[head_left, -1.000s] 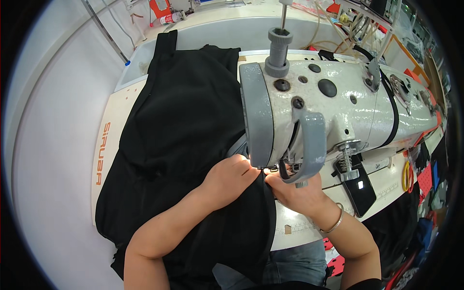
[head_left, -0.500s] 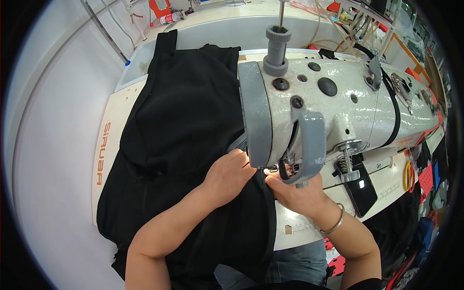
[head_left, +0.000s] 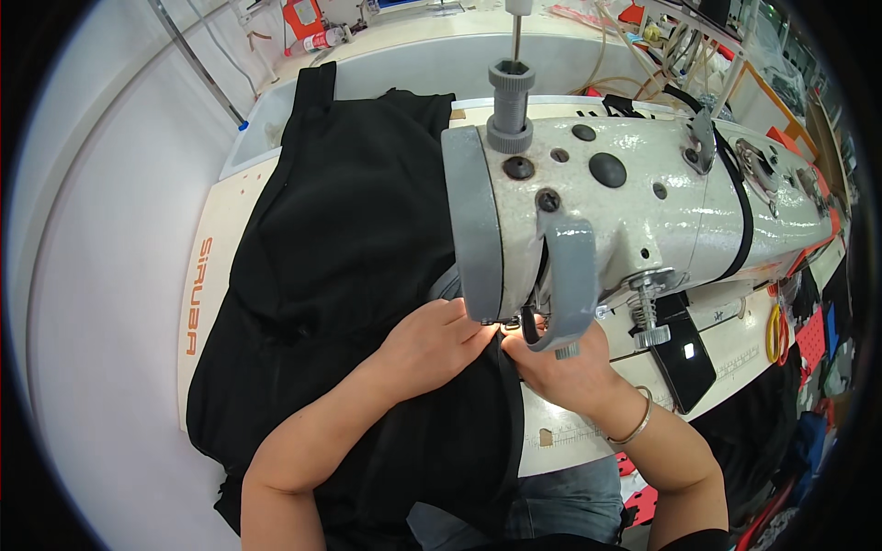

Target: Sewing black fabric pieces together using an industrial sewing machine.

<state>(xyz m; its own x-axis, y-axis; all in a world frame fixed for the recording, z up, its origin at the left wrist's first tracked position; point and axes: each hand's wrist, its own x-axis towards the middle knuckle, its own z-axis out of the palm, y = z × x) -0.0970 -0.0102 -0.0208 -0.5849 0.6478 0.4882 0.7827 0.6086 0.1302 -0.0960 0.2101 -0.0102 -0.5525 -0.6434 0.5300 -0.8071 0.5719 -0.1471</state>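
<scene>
A large black garment (head_left: pixel 344 202) lies across the bed of a white and grey sewing machine (head_left: pixel 634 197) and hangs down over my lap. My left hand (head_left: pixel 432 344) rests on the fabric just left of the needle area, its fingers closed and pressing the cloth at the edge by the foot. Right of the needle, under the grey curved guard (head_left: pixel 577 285), my right hand (head_left: pixel 565 363) pinches the garment's edge. Its fingertips are partly hidden by the guard. A lamp lights the spot between both hands, and the needle itself is hidden behind the machine head.
A black phone (head_left: pixel 683 363) lies right of the machine head on the table. Yellow and red-handled scissors (head_left: pixel 777 332) are at the right edge. A bottle (head_left: pixel 322 39) lies at the back. A metal rod (head_left: pixel 197 64) stands at the left by the white wall.
My left hand has slid slightly down and its fingers lie closer to the needle area. The machine appears a little further left in the picture. My right hand has hardly moved.
</scene>
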